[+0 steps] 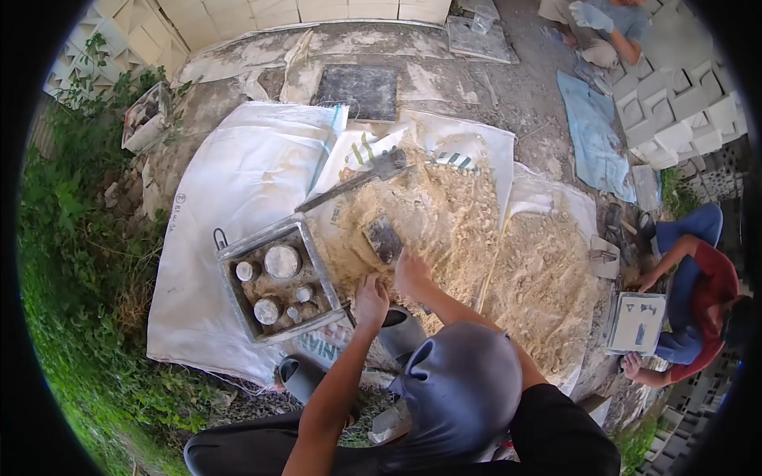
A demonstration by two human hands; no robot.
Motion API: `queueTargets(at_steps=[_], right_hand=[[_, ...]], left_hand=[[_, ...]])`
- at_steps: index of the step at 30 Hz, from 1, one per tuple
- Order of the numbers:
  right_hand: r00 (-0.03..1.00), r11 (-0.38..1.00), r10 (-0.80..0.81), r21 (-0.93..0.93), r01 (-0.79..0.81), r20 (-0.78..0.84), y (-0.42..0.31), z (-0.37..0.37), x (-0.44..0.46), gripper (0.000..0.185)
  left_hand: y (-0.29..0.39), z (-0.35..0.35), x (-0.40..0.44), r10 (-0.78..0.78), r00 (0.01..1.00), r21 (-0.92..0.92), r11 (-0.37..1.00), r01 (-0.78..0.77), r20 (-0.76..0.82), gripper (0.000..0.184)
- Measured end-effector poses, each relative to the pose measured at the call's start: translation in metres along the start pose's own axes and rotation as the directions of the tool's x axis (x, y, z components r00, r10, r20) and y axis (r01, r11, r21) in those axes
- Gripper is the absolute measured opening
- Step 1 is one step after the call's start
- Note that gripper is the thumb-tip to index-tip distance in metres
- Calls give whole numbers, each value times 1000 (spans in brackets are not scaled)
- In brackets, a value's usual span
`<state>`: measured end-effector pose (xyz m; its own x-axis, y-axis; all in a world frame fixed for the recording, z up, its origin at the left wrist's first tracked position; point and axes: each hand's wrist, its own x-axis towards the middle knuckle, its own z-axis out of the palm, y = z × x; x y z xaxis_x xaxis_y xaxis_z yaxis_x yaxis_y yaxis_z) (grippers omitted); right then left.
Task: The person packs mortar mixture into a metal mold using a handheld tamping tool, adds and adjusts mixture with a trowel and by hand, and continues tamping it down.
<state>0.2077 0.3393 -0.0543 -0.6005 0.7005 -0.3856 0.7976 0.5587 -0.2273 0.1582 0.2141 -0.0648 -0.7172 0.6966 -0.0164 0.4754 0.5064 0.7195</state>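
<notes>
My left hand (371, 303) is over the pale sand (452, 206), just right of a metal mould frame (317, 247). Its fingers are curled, and what they hold, if anything, is hidden. Beside it, my right hand (412, 274) is closed low at the sand, by the lower edge of a dark rectangular block (383, 239). I cannot make out what lies within its fingers. Inside the frame, several round, pale-topped pieces, among them a large one (282, 261) and a smaller one (267, 310), stand in sand.
A long dark bar (353, 181) lies across the sand and white sacks (230, 166). Behind is a dark square board (357, 91). At the right, a co-worker in a red shirt (709, 297) handles a framed mould (637, 324). Another person (607, 28) sits at the upper right. Plants (71, 230) border the left.
</notes>
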Motion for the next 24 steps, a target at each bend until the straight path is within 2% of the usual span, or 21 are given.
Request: queueTargets(at_steps=[1, 2, 4, 5, 6, 7, 8, 10, 11, 12, 13, 14, 15, 16, 17, 18, 20, 21, 23, 24], right_hand=[[997, 997, -12, 71, 7, 82, 5, -9, 2, 42], [997, 998, -3, 67, -2, 83, 14, -9, 3, 42], [982, 919, -156, 381, 107, 101, 32, -16, 6, 42], [983, 921, -151, 377, 102, 103, 44, -21, 6, 42], [950, 884, -67, 459, -85, 304, 48, -45, -1, 41], [864, 822, -7, 495, -281, 503, 53, -64, -7, 41], [859, 823, -5, 490, -288, 512, 61, -75, -9, 41], [718, 689, -178, 606, -397, 672, 84, -90, -12, 34], [717, 689, -171, 602, -402, 675, 94, -90, -15, 34], [874, 744, -144, 633, -213, 464, 100, -91, -18, 33], [965, 794, -141, 608, -23, 221, 103, -90, -21, 31], [985, 755, -84, 654, -36, 150, 109, -92, -21, 33], [984, 756, -83, 654, -41, 157, 111, -90, -14, 33], [999, 818, 39, 576, -13, -33, 115, -86, -5, 34], [963, 873, 138, 487, -8, -233, 120, -83, 3, 35], [963, 874, 140, 486, -12, -228, 124, -79, 11, 35], [907, 895, 313, 408, -183, -281, 131, -73, 23, 37], [907, 895, 315, 406, -186, -279, 127, -75, 19, 37], [924, 894, 358, 336, -297, -136, 109, -79, 5, 38], [922, 893, 363, 330, -305, -131, 110, -70, 2, 38]], left_hand=[[1, 2, 1, 3, 1000, -5, 1000, -3, 4, 23], [2, 2, 1, -23, 1000, -42, 999, 23, -8, 21], [5, 4, 2, -55, 998, -53, 997, 53, -36, 20], [7, 6, 4, -55, 998, -58, 997, 53, -32, 20], [9, 7, 8, -80, 996, -60, 995, 78, -32, 23], [9, 9, 9, -110, 994, -60, 992, 108, -30, 26], [9, 11, 12, -118, 993, -60, 991, 117, -24, 26], [13, 18, 21, 36, 996, 28, 999, -34, -86, 34], [14, 22, 26, 34, 996, 23, 999, -33, -81, 34], [15, 24, 31, 51, 998, 17, 999, -51, -23, 40], [14, 26, 35, 64, 997, 14, 998, -64, 36, 45], [14, 27, 41, 56, 998, 16, 998, -56, 41, 45], [16, 27, 49, 103, 993, -41, 994, -100, 56, 49], [19, 30, 58, 151, 986, -101, 984, -144, 68, 52], [20, 34, 66, 147, 986, -103, 985, -140, 72, 52], [20, 40, 74, 152, 987, -92, 985, -146, 53, 54], [22, 50, 88, 158, 987, -84, 984, -154, 39, 56], [22, 54, 94, 136, 990, -64, 989, -133, 38, 57], [25, 60, 101, 109, 993, -49, 993, -108, 39, 58], [32, 59, 101, 98, 990, -70, 993, -91, 98, 59]])
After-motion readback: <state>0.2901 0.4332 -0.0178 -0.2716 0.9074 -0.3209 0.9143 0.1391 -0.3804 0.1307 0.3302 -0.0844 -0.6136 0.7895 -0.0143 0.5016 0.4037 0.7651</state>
